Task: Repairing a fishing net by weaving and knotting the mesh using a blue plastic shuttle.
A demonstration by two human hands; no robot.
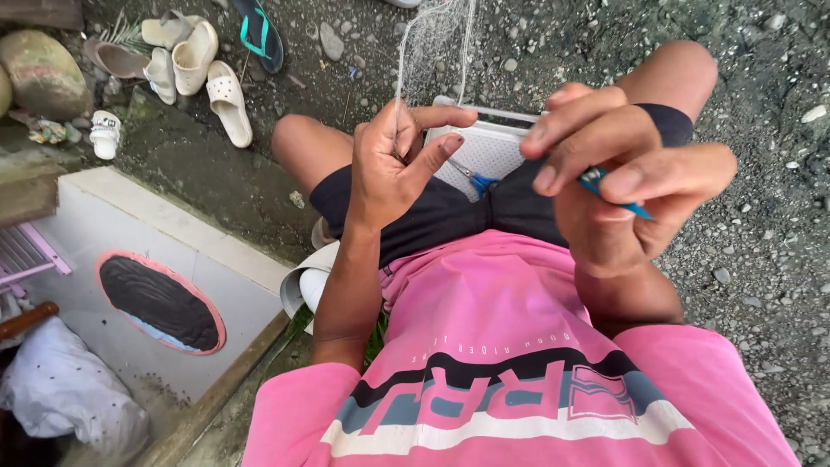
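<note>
The left hand (393,164) pinches a fine, pale fishing net (432,43) between thumb and curled fingers, the mesh rising taut toward the gravel ground (761,69). The right hand (618,177) closes its fingertips around a slim blue plastic netting needle (635,209). Blue-handled scissors (475,179) lie on a white perforated plastic tray (488,143) over the person's black shorts (441,216).

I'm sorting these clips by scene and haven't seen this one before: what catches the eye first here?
First, the two hands raised mid-frame: the left hand pinches fine pale netting that hangs from above, and the right hand grips a slim blue tool. Below them spreads a bright pink shirt. On the gravel at upper left lie scattered sandals.
</note>
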